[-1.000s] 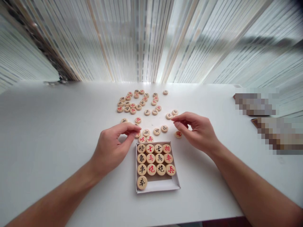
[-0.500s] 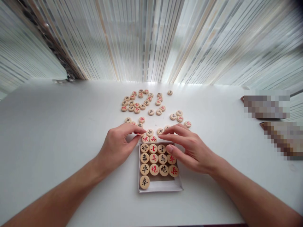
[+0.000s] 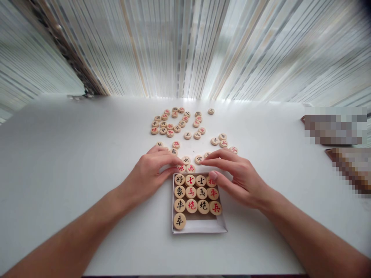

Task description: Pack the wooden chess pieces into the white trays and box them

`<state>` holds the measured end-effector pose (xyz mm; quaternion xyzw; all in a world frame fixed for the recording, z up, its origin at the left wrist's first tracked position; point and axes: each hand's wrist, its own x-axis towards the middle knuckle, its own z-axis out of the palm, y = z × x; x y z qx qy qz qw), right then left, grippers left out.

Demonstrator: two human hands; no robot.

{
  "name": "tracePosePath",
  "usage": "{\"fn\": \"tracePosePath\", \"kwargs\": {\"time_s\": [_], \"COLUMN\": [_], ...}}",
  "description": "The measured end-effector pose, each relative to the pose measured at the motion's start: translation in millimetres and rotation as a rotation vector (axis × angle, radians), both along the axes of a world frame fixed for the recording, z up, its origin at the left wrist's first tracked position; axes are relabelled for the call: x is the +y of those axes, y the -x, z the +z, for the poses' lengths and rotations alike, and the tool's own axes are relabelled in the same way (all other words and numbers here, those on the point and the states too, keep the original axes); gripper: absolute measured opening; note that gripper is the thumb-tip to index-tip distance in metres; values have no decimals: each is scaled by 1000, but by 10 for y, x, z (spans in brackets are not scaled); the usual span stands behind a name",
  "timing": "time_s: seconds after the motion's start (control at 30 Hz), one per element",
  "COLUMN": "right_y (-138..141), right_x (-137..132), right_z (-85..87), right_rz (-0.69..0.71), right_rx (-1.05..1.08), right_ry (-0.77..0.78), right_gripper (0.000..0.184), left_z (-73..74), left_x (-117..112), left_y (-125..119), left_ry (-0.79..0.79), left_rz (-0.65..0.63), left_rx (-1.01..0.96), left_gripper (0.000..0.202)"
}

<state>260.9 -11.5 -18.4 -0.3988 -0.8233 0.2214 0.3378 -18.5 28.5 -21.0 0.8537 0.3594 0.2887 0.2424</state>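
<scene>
A shallow white box (image 3: 199,230) holds rows of round wooden Chinese chess pieces with red and black characters. A single black-marked piece (image 3: 179,221) sits in its near-left corner. Just beyond the far rim, my left hand (image 3: 156,166) has thumb and forefinger closed at a red-marked piece (image 3: 181,168), which lies beside another red piece (image 3: 190,168). My right hand (image 3: 237,177) is open, its fingers apart. Its thumb rests by the red piece (image 3: 212,180) in the box's far-right corner, and its forefinger is near a black-marked piece (image 3: 199,159).
Several more chess pieces (image 3: 170,126) lie scattered toward the back of the white table (image 3: 87,154). A small group (image 3: 223,143) lies beyond my right hand. Striped curtains (image 3: 162,50) hang behind. At the right are two brown-edged, pixelated objects (image 3: 350,166).
My left fingers have moved slightly right and down onto the red-marked piece. My right thumb has drawn back a little, showing more of the corner piece. The whole view has shifted slightly.
</scene>
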Motion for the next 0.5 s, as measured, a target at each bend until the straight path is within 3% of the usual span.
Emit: {"fn": "tracePosePath", "kwargs": {"time_s": [0.23,0.37,0.5], "right_y": [-1,1,0], "right_x": [3,0,1], "right_z": [3,1,-1], "right_rz": [-29,-35,-40], "right_rx": [12,18,15], "right_ry": [-15,-18,-19], "right_gripper": [28,28,27], "left_z": [-32,-30,-10], "left_x": [87,108,102], "left_y": [30,41,48], "left_ry": [-212,-289,-267], "left_rz": [-143,-131,-110], "left_rx": [95,165,188], "left_gripper": [16,18,14]}}
